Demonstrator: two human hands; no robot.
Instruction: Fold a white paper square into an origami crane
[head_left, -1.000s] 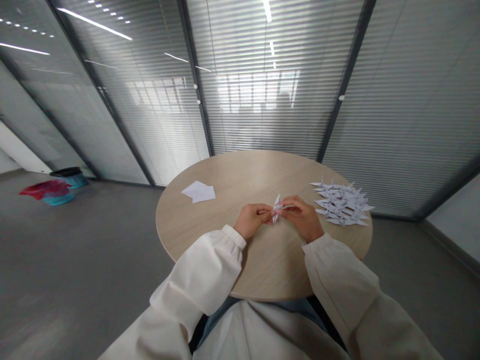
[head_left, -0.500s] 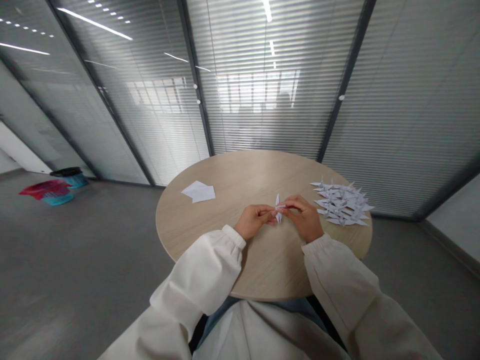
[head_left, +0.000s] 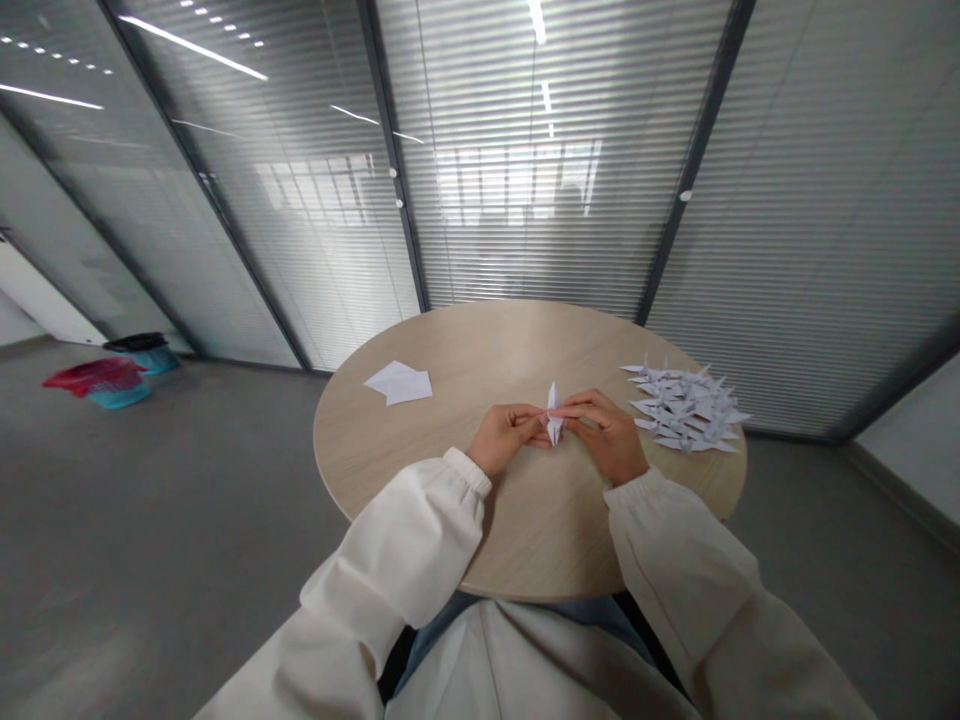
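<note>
Between my two hands is a small white origami crane [head_left: 554,428], its pointed ends sticking out away from me and toward me. My left hand [head_left: 507,437] pinches it from the left, with the fingers closed. From the right, my right hand [head_left: 608,436] grips it between thumb and fingers. The fingertips cover the middle of the folded paper. To the right of my right hand lies a cluster of white folded paper cranes [head_left: 686,408], packed close together.
The round wooden table [head_left: 517,345] is in front of me. Some white paper sheets [head_left: 400,383] lie at its left. A blue bin with a red liner [head_left: 112,385] and another blue bin [head_left: 150,355] stand on the floor at left. Glass panels with blinds [head_left: 517,250] rise behind the table.
The crane's long points now look straighter and more visible between my fingers, and a piece that pointed right no longer shows. Both hands stay in nearly the same place.
</note>
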